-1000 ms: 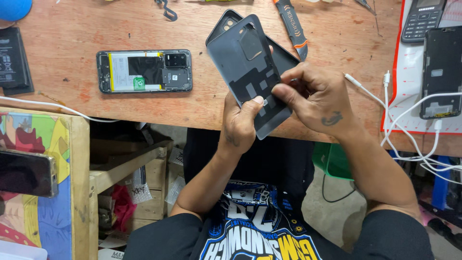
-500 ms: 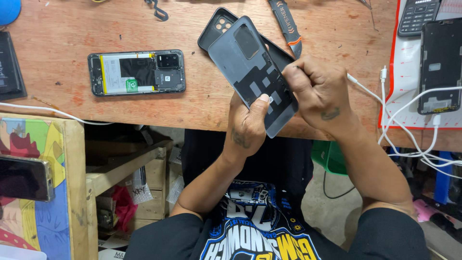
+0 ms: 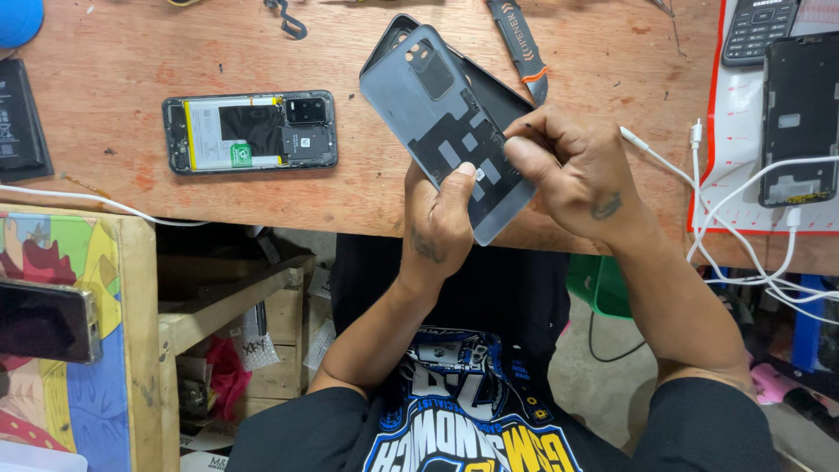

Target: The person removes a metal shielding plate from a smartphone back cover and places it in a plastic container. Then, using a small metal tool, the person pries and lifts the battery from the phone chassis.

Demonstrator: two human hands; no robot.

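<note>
A small green label [image 3: 241, 156] sits on the yellow-and-white battery inside the opened phone [image 3: 251, 131] lying on the counter [image 3: 114, 79]. At the far right, a dark phone screen [image 3: 799, 118] lies face up on a red-edged white mat [image 3: 743, 175]. Above it, a keypad phone [image 3: 756, 28] shows only its buttons. At the left edge, another phone's dark glossy screen [image 3: 44, 320] rests against a colourful cartoon panel [image 3: 52, 253].

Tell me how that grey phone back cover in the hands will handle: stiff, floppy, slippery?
The back cover looks thin and sheet-like, so probably light and a bit bendy. Its smooth surface may be slippery; the left hand pins it with a thumb while the right hand grips the edge. The camera cut-out near the top likely weakens it there.
</note>
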